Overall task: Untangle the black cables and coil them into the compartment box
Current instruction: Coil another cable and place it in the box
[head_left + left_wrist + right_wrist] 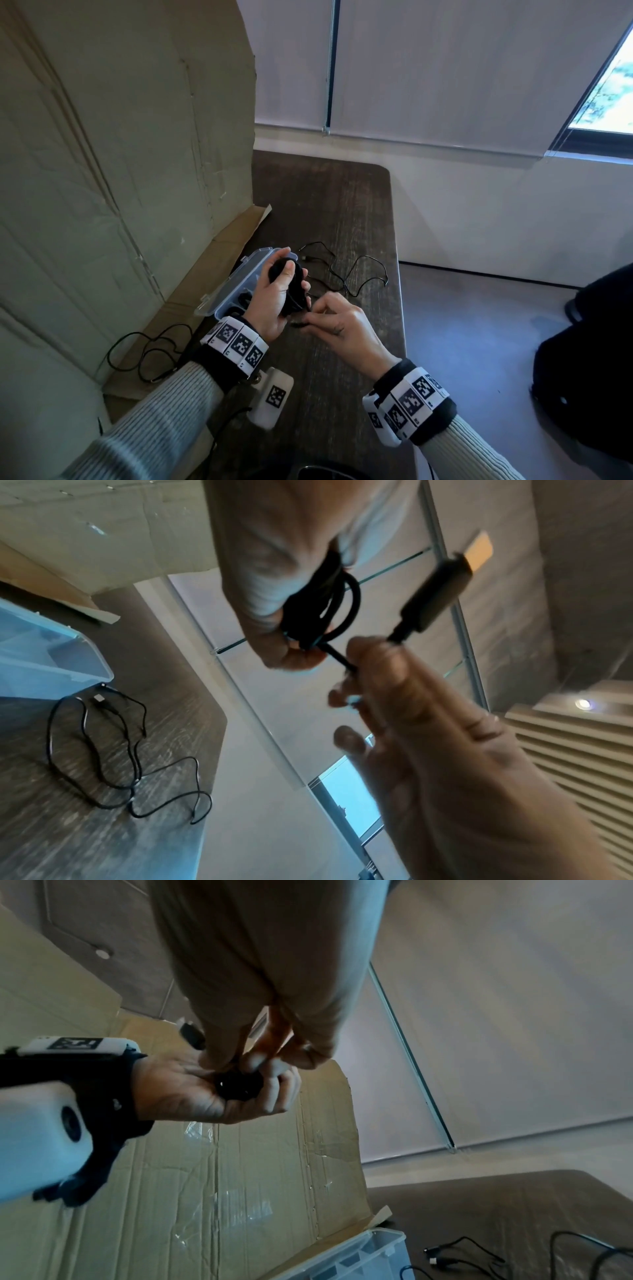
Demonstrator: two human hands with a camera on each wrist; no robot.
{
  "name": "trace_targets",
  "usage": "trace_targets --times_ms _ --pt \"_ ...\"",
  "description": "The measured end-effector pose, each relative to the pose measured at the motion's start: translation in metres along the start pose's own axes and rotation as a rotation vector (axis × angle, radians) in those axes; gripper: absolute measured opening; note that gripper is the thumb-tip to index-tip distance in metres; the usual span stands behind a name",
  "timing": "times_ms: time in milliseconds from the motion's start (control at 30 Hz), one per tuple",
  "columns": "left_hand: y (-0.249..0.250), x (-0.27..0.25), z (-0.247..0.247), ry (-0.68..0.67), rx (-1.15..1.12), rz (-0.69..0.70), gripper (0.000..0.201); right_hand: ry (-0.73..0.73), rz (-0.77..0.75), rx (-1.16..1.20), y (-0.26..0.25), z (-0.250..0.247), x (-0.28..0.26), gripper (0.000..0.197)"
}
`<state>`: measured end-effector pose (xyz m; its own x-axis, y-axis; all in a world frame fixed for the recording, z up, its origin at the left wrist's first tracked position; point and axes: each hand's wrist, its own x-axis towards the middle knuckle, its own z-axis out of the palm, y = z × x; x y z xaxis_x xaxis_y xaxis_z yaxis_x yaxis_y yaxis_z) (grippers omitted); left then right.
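My left hand (292, 281) grips a coil of black cable (295, 297) just above the table, beside the clear compartment box (219, 301). In the left wrist view the coil (325, 607) sits in that fist, and a short tail runs to my right hand (363, 669). My right hand (310, 318) pinches this tail just behind its USB plug (441, 588). The right wrist view shows the coil (240, 1087) in the left palm (192, 1096). A second black cable (346, 274) lies loose on the table beyond the hands. The box (369, 1256) stands open.
A tall cardboard sheet (120, 154) stands along the left, its flap lying under the box. Another black cable (147, 346) lies on that flap at the lower left. The dark wooden table (342, 205) ends at its right edge (400, 308). A dark object (589, 359) sits on the floor.
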<state>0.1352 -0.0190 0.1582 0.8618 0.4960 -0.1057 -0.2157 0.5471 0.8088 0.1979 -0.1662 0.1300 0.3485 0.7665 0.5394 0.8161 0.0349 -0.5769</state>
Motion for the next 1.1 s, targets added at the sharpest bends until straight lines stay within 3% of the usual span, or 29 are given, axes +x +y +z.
trace_targets --times_ms 167,233,433,567,667,767,900,967,1100 --pt "-0.011 -0.001 -0.004 -0.035 0.228 0.146 0.013 0.052 0.067 0.157 -0.006 0.001 0.004 0.009" --pt "-0.014 -0.004 -0.003 -0.047 0.273 0.171 0.011 0.069 0.215 0.27 -0.007 0.001 0.006 0.007" --pt "-0.017 -0.008 -0.004 -0.119 0.385 0.225 0.036 -0.009 0.506 0.488 -0.007 -0.004 0.012 0.012" --pt "-0.018 -0.012 -0.006 -0.148 0.453 0.232 0.018 -0.099 0.575 0.516 -0.007 -0.01 0.018 0.009" --pt "-0.02 -0.009 -0.006 -0.114 0.401 0.167 0.022 0.072 0.695 0.541 -0.009 -0.007 0.02 0.013" --pt "-0.017 -0.004 -0.006 -0.005 0.201 0.048 0.023 0.194 0.553 0.351 -0.009 0.005 0.016 0.015" --pt "-0.017 0.002 -0.012 0.103 0.04 -0.006 0.018 0.003 0.169 -0.058 -0.011 0.025 0.012 0.045" --pt "-0.019 0.001 -0.014 0.123 0.044 -0.016 0.014 -0.111 0.135 -0.096 -0.005 0.033 0.01 0.054" --pt "-0.027 0.002 -0.016 0.163 0.016 -0.111 0.014 -0.179 0.187 -0.096 0.008 0.035 0.011 0.033"
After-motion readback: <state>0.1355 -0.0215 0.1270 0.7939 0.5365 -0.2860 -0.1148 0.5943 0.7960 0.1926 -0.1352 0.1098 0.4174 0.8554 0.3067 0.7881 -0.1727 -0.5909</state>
